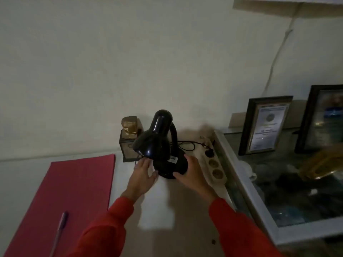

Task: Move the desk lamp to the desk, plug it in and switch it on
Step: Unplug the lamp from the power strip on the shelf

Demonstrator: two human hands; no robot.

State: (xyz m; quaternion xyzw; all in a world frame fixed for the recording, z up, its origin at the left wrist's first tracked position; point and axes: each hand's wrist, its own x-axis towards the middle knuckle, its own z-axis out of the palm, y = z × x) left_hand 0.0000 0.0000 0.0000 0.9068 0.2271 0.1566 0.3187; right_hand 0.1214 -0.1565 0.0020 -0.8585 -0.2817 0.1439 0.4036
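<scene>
A black desk lamp (159, 145) stands on the pale desk (185, 210) near the wall, its shade tilted down to the left and unlit. My left hand (143, 175) touches the left side of its round base, fingers spread. On the base's right side rests my right hand (193, 175), thumb against the front. The lamp's black cord (189, 145) runs back and right to a black plug (209, 154) sitting in a white power strip (215, 169).
A red folder (70, 197) with a pen (60, 229) on it lies at the left. Behind the lamp stands a small gold bust on a dark box (130, 138). To the right is a glass-topped case (278, 191) with framed certificates (265, 125).
</scene>
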